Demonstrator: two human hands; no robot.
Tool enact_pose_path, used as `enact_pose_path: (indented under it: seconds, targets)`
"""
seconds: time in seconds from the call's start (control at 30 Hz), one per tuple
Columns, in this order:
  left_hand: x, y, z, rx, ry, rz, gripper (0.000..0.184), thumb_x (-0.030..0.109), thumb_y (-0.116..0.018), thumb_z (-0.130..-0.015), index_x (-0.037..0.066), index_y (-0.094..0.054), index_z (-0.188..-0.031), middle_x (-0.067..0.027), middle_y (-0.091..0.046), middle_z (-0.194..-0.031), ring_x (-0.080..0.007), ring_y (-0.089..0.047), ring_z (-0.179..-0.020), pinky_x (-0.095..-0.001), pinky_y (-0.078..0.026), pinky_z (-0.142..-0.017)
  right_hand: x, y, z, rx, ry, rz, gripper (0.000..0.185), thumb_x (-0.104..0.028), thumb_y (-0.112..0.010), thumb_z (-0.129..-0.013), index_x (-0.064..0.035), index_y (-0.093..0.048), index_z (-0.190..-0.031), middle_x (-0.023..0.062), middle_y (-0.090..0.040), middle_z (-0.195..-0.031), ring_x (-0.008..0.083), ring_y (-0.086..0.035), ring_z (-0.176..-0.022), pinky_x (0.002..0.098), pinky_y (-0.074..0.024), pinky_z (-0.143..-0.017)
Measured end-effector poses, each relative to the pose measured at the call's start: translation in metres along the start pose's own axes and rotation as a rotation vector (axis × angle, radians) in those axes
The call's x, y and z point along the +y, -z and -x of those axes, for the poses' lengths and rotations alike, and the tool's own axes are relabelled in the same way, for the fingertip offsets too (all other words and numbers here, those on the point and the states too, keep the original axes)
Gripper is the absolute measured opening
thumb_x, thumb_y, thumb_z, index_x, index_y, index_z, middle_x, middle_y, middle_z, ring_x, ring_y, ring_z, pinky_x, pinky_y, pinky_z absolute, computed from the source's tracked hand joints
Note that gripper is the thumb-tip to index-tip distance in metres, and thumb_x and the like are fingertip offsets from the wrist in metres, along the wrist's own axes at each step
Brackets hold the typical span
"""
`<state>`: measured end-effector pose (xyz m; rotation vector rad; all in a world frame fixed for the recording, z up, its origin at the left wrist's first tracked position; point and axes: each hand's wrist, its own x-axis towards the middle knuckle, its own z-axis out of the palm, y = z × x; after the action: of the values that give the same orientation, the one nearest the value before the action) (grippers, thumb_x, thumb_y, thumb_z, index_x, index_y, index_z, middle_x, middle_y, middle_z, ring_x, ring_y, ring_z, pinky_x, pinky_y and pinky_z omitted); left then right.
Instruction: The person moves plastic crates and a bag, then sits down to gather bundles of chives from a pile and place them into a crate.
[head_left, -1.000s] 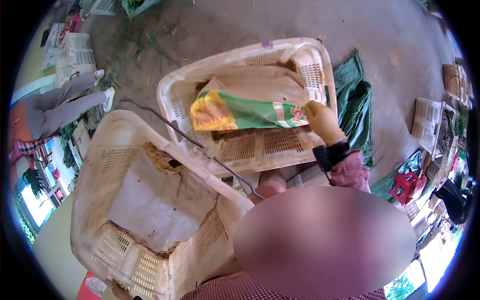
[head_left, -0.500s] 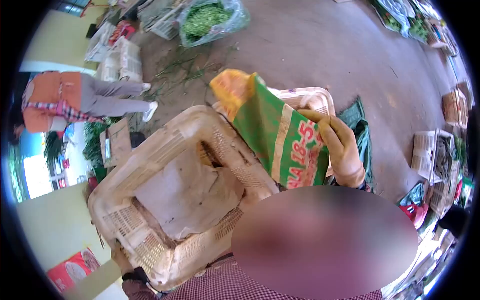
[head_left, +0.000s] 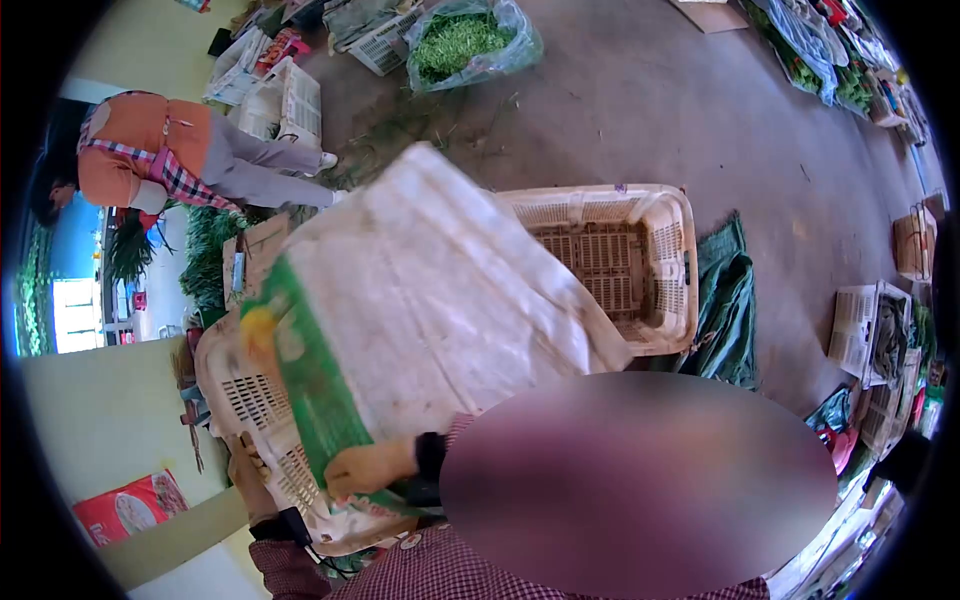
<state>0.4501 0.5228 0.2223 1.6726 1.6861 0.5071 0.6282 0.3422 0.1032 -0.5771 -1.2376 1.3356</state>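
Note:
My left hand has its fingers wrapped over the rim of a dirty beige plastic crate. A large white woven sack with a green printed edge is spread above this crate and hides most of its inside. At the green edge, close to my body, the closed fingers of my right hand grip the sack. A second beige plastic crate with a slotted bottom sits to the right, partly behind the sack's corner.
Beyond the right crate lies crumpled dark green cloth. A clear bag of green leaves stands on the floor at the top. On the left a person in an orange top bends forward. White crates line the right side.
My right hand has swung the sack from the right crate leftward over the left crate, and its white side now shows. The right crate's inside is uncovered. My left hand stays at the crate rim.

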Motion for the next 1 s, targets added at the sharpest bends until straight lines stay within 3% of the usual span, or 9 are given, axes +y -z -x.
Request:
enact_pose_path:
  seconds: [0.13,0.2,0.27,0.4,0.57,0.67,0.77,0.87,1.0]
  targets:
    - [-0.006,0.010,-0.004,-0.024,0.036,0.024,0.034,0.045,-0.058,-0.100,0.013,-0.065,-0.093,0.0087,-0.047,-0.066,-0.0019,-0.041,-0.054,-0.0206,-0.035,-0.051,0.119,-0.059,-0.062,-0.320,0.208,0.427,0.025,-0.019,-0.055,-0.093,0.0006,-0.070,-0.091,0.0171,-0.071,-0.091,0.0312,-0.065,-0.081,0.0413,-0.0522,-0.073]
    - [0.000,0.005,0.007,-0.008,0.022,0.011,0.034,0.044,-0.057,-0.101,0.013,-0.065,-0.092,0.0083,-0.047,-0.066,-0.0020,-0.042,-0.055,-0.0203,-0.035,-0.052,0.211,-0.063,-0.058,-0.517,-0.011,0.644,0.034,-0.031,-0.065,-0.086,-0.0019,-0.073,-0.102,0.0208,-0.072,-0.095,0.0383,-0.067,-0.088,0.0457,-0.0518,-0.079]
    - [0.003,-0.001,0.012,0.023,-0.008,0.005,0.034,0.044,-0.057,-0.101,0.013,-0.065,-0.091,0.0076,-0.047,-0.066,-0.0027,-0.042,-0.055,-0.0199,-0.035,-0.052,0.184,-0.029,0.018,-0.325,-0.607,0.632,0.026,-0.023,-0.066,-0.082,-0.0025,-0.075,-0.094,0.0180,-0.073,-0.099,0.0316,-0.070,-0.091,0.0432,-0.0546,-0.077]
    - [-0.041,0.028,-0.019,0.019,0.072,-0.043,0.030,0.039,-0.058,-0.100,0.012,-0.064,-0.089,0.0071,-0.048,-0.068,-0.0040,-0.044,-0.057,-0.0200,-0.034,-0.052,0.176,0.013,0.086,-0.292,-0.891,0.668,0.041,-0.022,-0.061,-0.087,-0.0058,-0.069,-0.123,0.0208,-0.071,-0.112,0.0323,-0.070,-0.099,0.0445,-0.0539,-0.083]
    - [-0.054,0.035,-0.022,-0.040,0.095,-0.007,0.018,0.028,-0.059,-0.098,0.011,-0.063,-0.094,0.0074,-0.051,-0.072,-0.0042,-0.045,-0.059,-0.0213,-0.034,-0.051,0.011,0.101,0.207,0.495,-0.783,0.902,0.015,-0.013,-0.063,-0.082,-0.0073,-0.067,-0.096,0.0132,-0.068,-0.087,0.0370,-0.067,-0.083,0.0472,-0.0552,-0.073]
    - [-0.025,0.009,-0.005,-0.035,0.080,0.055,0.015,0.023,-0.061,-0.098,0.009,-0.062,-0.099,0.0066,-0.048,-0.069,-0.0032,-0.042,-0.057,-0.0201,-0.030,-0.049,-0.010,0.111,0.314,1.635,-0.434,0.783,0.038,-0.015,-0.075,-0.084,-0.0005,-0.064,-0.117,0.0162,-0.070,-0.106,0.0303,-0.068,-0.097,0.0401,-0.0546,-0.089]
    - [-0.031,0.018,-0.012,-0.085,0.078,0.049,0.017,0.021,-0.060,-0.098,0.006,-0.063,-0.105,0.0048,-0.054,-0.073,-0.0032,-0.046,-0.059,-0.0184,-0.033,-0.050,0.027,0.082,0.369,1.635,-0.631,0.521,0.066,-0.027,-0.077,-0.087,0.0054,-0.050,-0.138,0.0267,-0.058,-0.134,0.0366,-0.056,-0.126,0.0424,-0.0455,-0.107]
    - [0.002,0.013,0.000,-0.193,0.078,-0.022,0.020,0.019,-0.058,-0.099,0.004,-0.064,-0.111,0.0045,-0.053,-0.075,-0.0037,-0.047,-0.062,-0.0188,-0.036,-0.053,0.045,0.068,0.357,1.427,-0.904,0.292,0.063,-0.038,-0.077,-0.086,0.0005,-0.057,-0.132,0.0229,-0.068,-0.117,0.0341,-0.066,-0.112,0.0401,-0.0512,-0.094]
    - [-0.006,0.027,-0.014,-0.177,-0.002,-0.021,0.018,0.024,-0.057,-0.099,0.006,-0.061,-0.102,0.0051,-0.049,-0.073,-0.0039,-0.045,-0.062,-0.0208,-0.035,-0.053,0.091,0.094,0.395,1.280,-0.785,0.086,0.043,-0.034,-0.075,-0.081,-0.0033,-0.070,-0.111,0.0210,-0.073,-0.096,0.0355,-0.069,-0.094,0.0413,-0.0527,-0.085]
